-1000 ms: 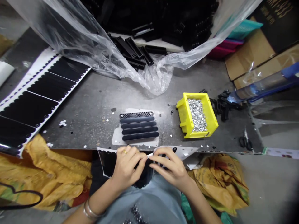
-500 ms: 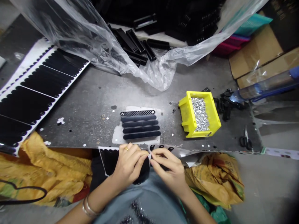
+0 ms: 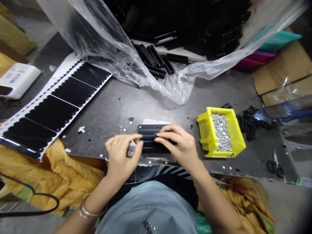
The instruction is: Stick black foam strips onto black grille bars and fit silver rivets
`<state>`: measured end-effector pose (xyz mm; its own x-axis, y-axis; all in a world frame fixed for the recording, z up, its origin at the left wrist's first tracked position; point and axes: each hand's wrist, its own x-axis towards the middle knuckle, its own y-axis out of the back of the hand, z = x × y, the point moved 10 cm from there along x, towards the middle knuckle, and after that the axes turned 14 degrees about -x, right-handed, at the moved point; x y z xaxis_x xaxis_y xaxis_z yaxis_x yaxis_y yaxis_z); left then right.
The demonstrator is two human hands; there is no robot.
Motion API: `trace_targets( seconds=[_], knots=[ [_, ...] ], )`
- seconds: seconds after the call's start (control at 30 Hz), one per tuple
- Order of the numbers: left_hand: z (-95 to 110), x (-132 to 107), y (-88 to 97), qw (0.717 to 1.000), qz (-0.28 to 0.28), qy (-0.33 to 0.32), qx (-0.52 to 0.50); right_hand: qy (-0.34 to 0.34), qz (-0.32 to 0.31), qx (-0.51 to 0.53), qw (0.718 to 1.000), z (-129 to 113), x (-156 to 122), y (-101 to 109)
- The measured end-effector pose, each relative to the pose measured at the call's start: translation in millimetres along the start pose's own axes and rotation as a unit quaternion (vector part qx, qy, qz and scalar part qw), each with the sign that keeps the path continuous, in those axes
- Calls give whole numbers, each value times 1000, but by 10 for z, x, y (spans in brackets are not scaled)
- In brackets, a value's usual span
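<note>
Several slim black bars [image 3: 148,150] lie in a row on the bench, their smooth dark faces up. The farthest, a lattice-faced bar [image 3: 153,126], shows an open mesh with a round hole near its left end. My left hand [image 3: 123,152] is over the left ends of the bars, thumb and forefinger brought together. My right hand [image 3: 179,144] covers their right ends, fingertips pinched. Whether a thin dark strip spans the fingertips cannot be told against the black bars. A sheet [image 3: 146,172] with dark shapes lies on my lap.
A yellow bin [image 3: 234,133] of small metal parts stands right of the bars. Scissors [image 3: 275,165] lie near the right edge. Black sticker sheets [image 3: 56,107] cover the left side. A clear plastic bag [image 3: 180,92] with black parts droops over the back.
Both hands have moved forward from the sheet on my lap to above the bars, and their fingertips have drawn apart. The camera view has shifted left.
</note>
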<state>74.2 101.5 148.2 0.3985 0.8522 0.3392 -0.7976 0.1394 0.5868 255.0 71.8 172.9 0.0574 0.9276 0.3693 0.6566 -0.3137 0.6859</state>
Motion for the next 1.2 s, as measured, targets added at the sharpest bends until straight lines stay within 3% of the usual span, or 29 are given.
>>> trace_targets(
  seconds=[0.07, 0.17, 0.27, 0.53, 0.67, 0.77, 0.87, 0.97, 1.2],
  knots=[
    [-281, 218, 44, 997, -16, 74, -11, 60, -35, -34, 997, -40, 245, -323],
    [-585, 393, -77, 986, -70, 140, -58, 89, -63, -56, 992, -13, 395, -612],
    [-703, 416, -168, 978, -78, 169, -98, 90, -67, -50, 992, 10, 408, -663],
    [-729, 387, -183, 973, -55, 174, -141, 80, -84, -61, 991, -18, 418, -737],
    [-776, 402, -205, 974, -49, 179, -132, 69, -124, -123, 982, 20, 344, -589],
    [-802, 409, -218, 972, -49, 186, -138, -7, -118, -137, 983, 297, 265, -274],
    [-803, 425, -199, 972, -42, 185, -140, -77, -96, -72, 990, 596, 184, -64],
    [-790, 443, -186, 974, -39, 179, -135, -77, -74, -37, 994, 710, 155, -23],
    [-803, 461, -165, 980, -43, 159, -111, -45, -80, -28, 995, 704, 184, -106]
  ],
)
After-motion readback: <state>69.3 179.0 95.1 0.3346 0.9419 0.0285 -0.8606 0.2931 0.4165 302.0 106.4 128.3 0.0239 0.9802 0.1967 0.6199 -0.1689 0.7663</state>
